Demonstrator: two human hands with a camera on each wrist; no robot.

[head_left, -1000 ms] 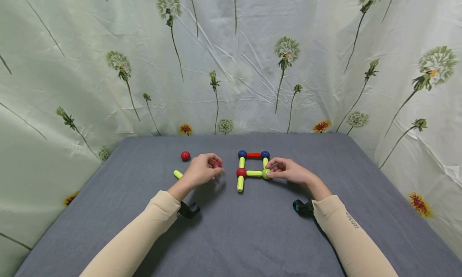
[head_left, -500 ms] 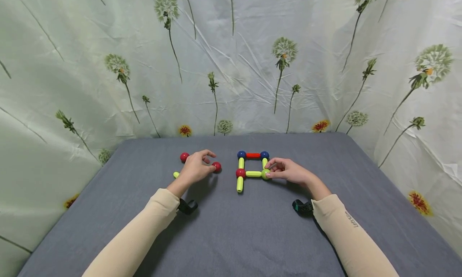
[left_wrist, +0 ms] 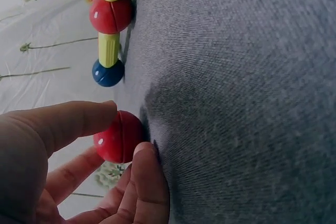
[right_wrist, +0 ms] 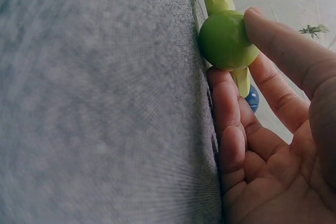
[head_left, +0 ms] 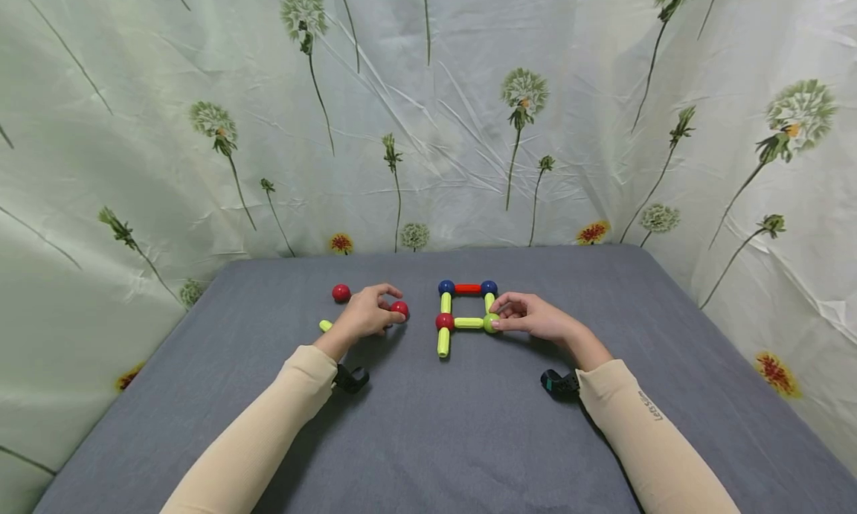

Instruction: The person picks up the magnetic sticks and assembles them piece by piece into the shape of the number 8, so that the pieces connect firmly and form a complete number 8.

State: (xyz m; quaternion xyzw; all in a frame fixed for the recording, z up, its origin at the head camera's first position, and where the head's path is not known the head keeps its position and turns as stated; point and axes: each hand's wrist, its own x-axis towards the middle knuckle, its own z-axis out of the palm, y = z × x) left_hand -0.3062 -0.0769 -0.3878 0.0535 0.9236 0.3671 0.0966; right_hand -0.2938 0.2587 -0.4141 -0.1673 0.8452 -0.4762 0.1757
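My left hand [head_left: 366,312] pinches a red ball [head_left: 399,309] left of a small frame of balls and rods. In the left wrist view the thumb lies on that ball's upper side and curled fingers [left_wrist: 151,182] touch it from below. My right hand [head_left: 535,319] grips the green ball [right_wrist: 224,41] at the frame's near right corner, thumb on one side and fingers on the other. The frame joins two blue balls [head_left: 446,287], a red rod [head_left: 468,288], yellow-green rods [head_left: 469,323] and a red corner ball [head_left: 445,321]. One more rod [head_left: 443,343] points from that corner toward me.
A loose red ball [head_left: 341,293] lies behind my left hand. Partly hidden by the left wrist is a yellow-green rod [head_left: 325,326]. Everything rests on a grey cloth-covered table [head_left: 428,439], with a flowered curtain [head_left: 435,127] behind it.
My left hand's fingers have lifted off the red ball and come back round it, with the ball staying almost in place. The right hand keeps its hold on the green ball.
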